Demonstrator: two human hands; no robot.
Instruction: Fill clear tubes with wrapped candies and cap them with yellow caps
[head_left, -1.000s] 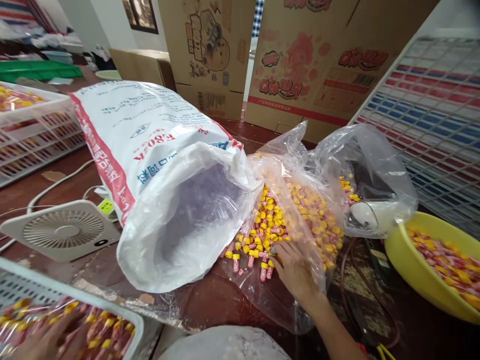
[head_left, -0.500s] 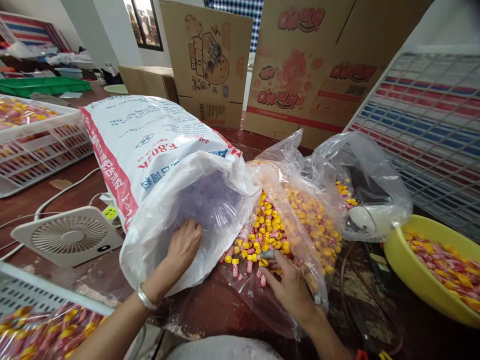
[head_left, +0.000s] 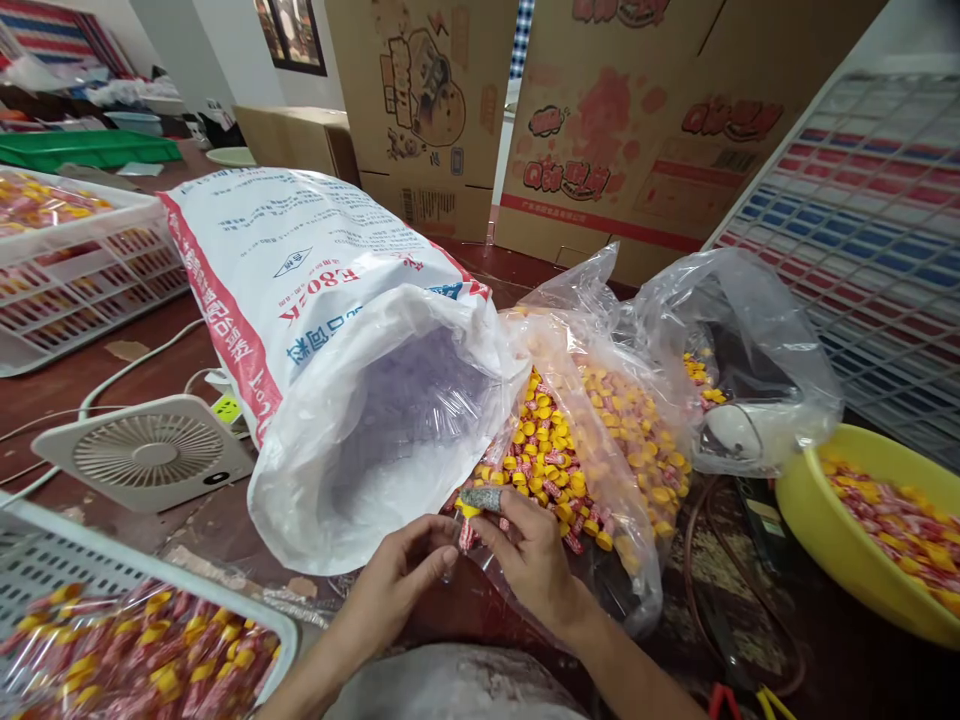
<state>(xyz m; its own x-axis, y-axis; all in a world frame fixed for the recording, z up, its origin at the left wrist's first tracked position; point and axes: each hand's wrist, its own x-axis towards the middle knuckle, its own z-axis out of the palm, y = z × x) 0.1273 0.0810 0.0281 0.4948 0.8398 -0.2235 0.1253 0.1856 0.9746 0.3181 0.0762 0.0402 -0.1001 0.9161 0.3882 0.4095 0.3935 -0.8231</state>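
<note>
My right hand (head_left: pixel 525 555) pinches a small red-and-white patterned piece with a yellow ring-shaped cap (head_left: pixel 466 525) between thumb and index finger. Grey wrapping covers that index fingertip. Beside it my left hand (head_left: pixel 409 570) has its fingers curled towards the thumb; a hint of something clear shows at the fingertips, too faint to name. Behind the hands, many loose capped pieces (head_left: pixel 547 435) spill from a clear plastic bag (head_left: pixel 622 480). A white woven sack (head_left: pixel 322 480) lies on its side to the left, its mouth facing me, with clear plastic inside.
A small fan (head_left: pixel 154 455) stands left of the sack. Crates of wrapped pieces (head_left: pixel 135 660) sit at the left. On the right are a yellow basin (head_left: pixel 832 530) of similar pieces and red-and-yellow-handled tools (head_left: pixel 724 700). Cardboard boxes (head_left: pixel 600 190) and a wire rack (head_left: pixel 862 220) stand behind.
My left hand has come out of the sack's mouth towards me and the right. My right hand has moved left from the pile, now with a capped piece, and the hands are close together.
</note>
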